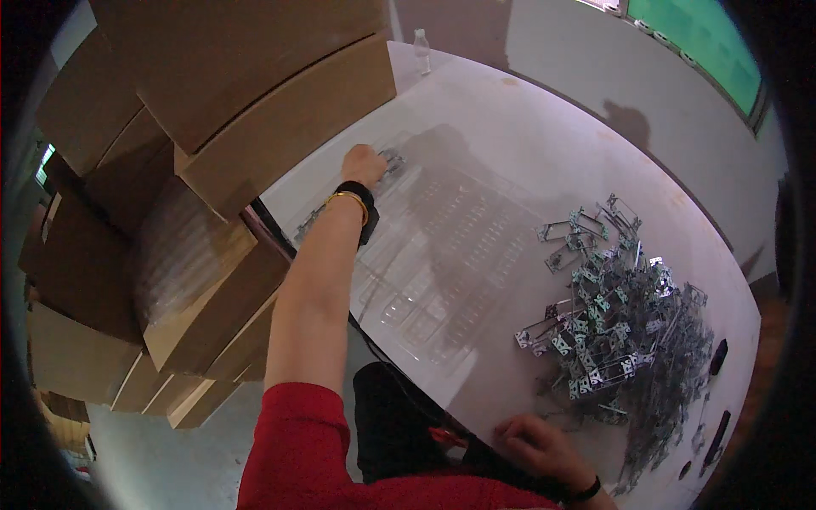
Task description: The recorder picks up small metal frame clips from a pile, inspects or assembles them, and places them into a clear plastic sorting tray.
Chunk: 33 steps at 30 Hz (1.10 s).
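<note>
My left hand (364, 165) reaches to the far left of the table, its fingers curled in at a thin silvery metal bracket (392, 161); the fingertips are hidden. Beneath and beside it lies a clear plastic tray (450, 255) with rows of moulded slots. More metal (308, 224) shows along the tray's left side, partly behind my forearm. At the near edge of the table rests my right hand (540, 449), loosely closed, with nothing visible in it. Beyond it a big tangled heap of metal brackets (625, 340) covers the right of the table.
Brown cardboard boxes (289, 110) stand stacked on the left, close to my left forearm. A small clear bottle (422, 53) stands at the table's far end. Dark objects (718, 438) lie along the right edge of the white table (510, 110), with a wall behind.
</note>
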Available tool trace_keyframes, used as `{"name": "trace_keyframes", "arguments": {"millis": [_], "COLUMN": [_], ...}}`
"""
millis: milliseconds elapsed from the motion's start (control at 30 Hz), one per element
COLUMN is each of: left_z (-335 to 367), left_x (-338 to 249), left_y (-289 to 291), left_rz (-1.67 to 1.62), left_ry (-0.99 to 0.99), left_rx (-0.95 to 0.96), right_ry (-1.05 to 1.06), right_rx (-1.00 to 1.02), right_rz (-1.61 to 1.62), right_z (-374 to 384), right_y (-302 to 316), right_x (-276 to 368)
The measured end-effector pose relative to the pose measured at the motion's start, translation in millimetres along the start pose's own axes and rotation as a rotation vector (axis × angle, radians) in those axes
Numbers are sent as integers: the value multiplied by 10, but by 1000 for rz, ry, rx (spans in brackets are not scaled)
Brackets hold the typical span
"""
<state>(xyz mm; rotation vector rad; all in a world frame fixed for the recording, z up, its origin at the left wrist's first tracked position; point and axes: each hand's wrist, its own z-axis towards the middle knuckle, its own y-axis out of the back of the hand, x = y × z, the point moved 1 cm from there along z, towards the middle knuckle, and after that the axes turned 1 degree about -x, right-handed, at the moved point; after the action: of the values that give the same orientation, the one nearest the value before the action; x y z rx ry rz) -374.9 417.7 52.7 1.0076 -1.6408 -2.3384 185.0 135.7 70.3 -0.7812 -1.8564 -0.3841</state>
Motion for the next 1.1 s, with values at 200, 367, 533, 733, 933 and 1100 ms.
{"name": "trace_keyframes", "arguments": {"millis": [200, 367, 533, 733, 933, 1100], "left_z": [-19, 100, 87, -306, -887, -1387], "left_x": [-109, 211, -100, 186, 814, 1047], "left_y": [-88, 42, 777, 2001, 2176, 1711], "left_rz": [-13, 174, 257, -175, -340, -446], "left_ry": [92, -82, -359, 57, 191, 266], "left_rx": [91, -194, -1, -165, -290, -103], "right_ry": [40, 44, 51, 155, 82, 126], "right_rx": [-22, 1, -118, -103, -63, -86], "right_rz": [-9, -143, -141, -202, -123, -135], "right_z": [-11, 12, 1, 2, 17, 17], "right_y": [13, -19, -68, -67, -18, -63], "right_x": [-134, 15, -11, -23, -192, -139]}}
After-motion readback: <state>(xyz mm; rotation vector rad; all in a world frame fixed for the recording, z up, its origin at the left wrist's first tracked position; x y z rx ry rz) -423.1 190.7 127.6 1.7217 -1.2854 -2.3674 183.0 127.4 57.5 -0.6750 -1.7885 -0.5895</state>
